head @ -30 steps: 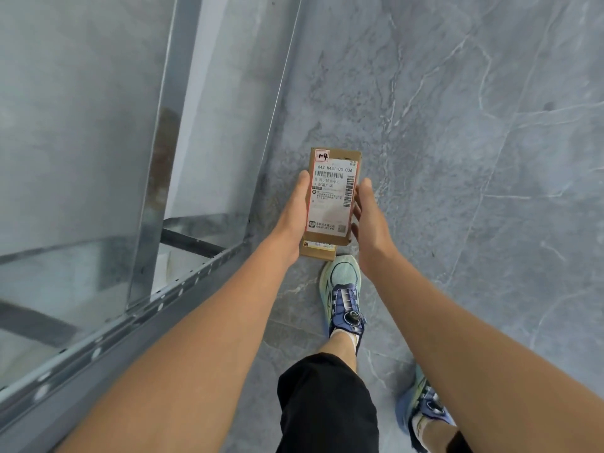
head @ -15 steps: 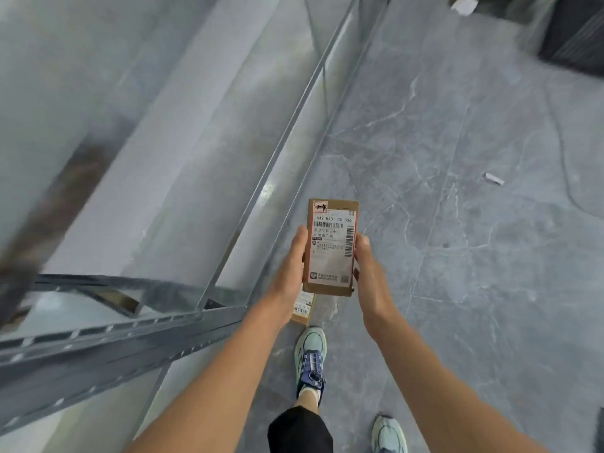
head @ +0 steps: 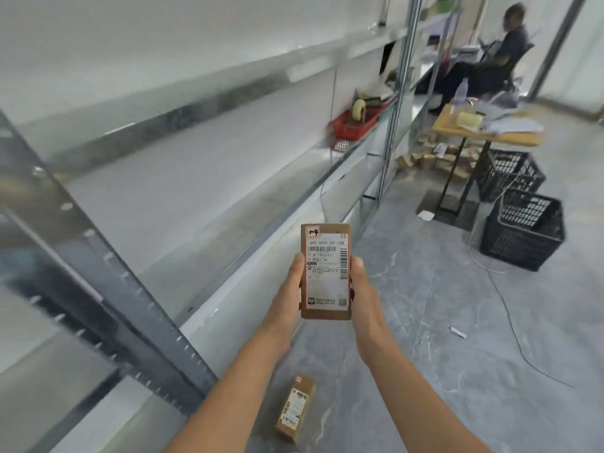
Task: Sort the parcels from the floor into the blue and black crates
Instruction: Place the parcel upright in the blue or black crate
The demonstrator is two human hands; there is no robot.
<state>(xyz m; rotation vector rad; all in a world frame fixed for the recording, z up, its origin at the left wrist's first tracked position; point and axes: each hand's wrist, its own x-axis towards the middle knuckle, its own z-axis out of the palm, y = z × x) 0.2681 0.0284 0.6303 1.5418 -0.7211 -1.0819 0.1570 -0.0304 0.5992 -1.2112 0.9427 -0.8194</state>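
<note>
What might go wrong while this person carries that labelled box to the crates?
1. The second small brown cardboard parcel lying on the grey floor close by could be tripped over or crushed.
2. The thin cable trailing across the floor beside the black plastic crates might snag a foot.
3. The flat brown labelled parcel is held only by its long edges between the left hand and right hand, so it may slip.

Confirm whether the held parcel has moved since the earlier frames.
Yes. The held parcel has gone up and away from the floor parcel: they overlapped in view a second ago, and now a wide gap separates them.
</note>
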